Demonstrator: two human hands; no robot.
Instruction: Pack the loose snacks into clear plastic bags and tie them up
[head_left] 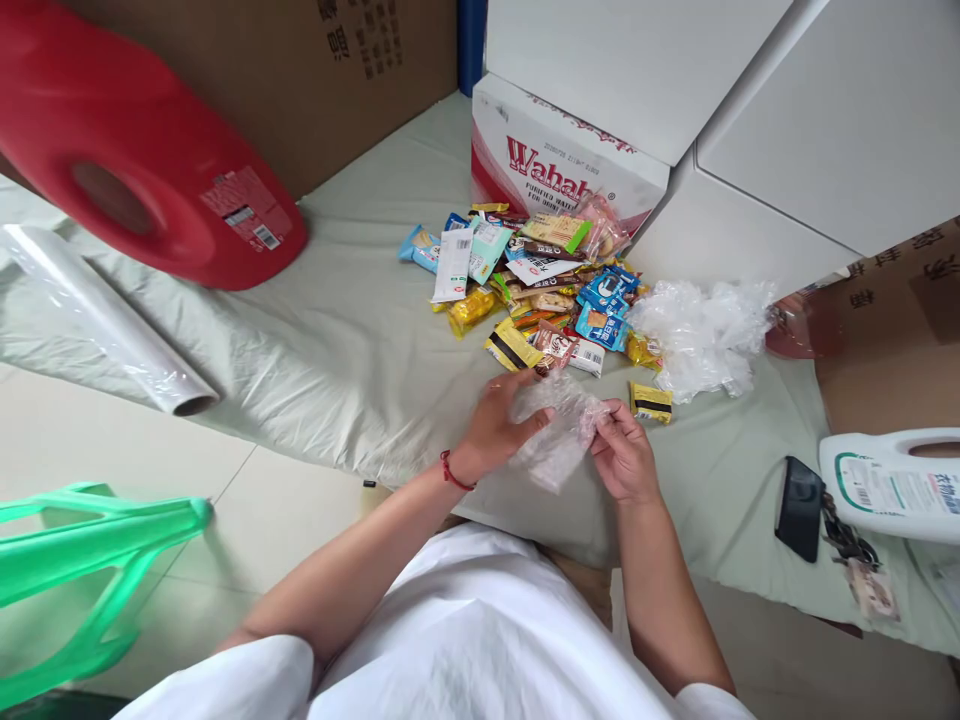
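Note:
A crumpled clear plastic bag hangs between my hands at the front of the cloth-covered surface. Thumb and fingers of my right hand pinch its right edge. On the left side, my left hand, with a red cord bracelet at the wrist, has its thumb and fingers spread apart against the bag. Just beyond lies a heap of small wrapped snacks in yellow, blue, brown and white. One yellow packet rests apart, to the right of my right hand. A pile of clear plastic bags adjoins the heap.
A white and red water carton stands behind the snacks. At left are a red jug, a plastic film roll and a green stool. At right lie a phone, keys and a white bottle.

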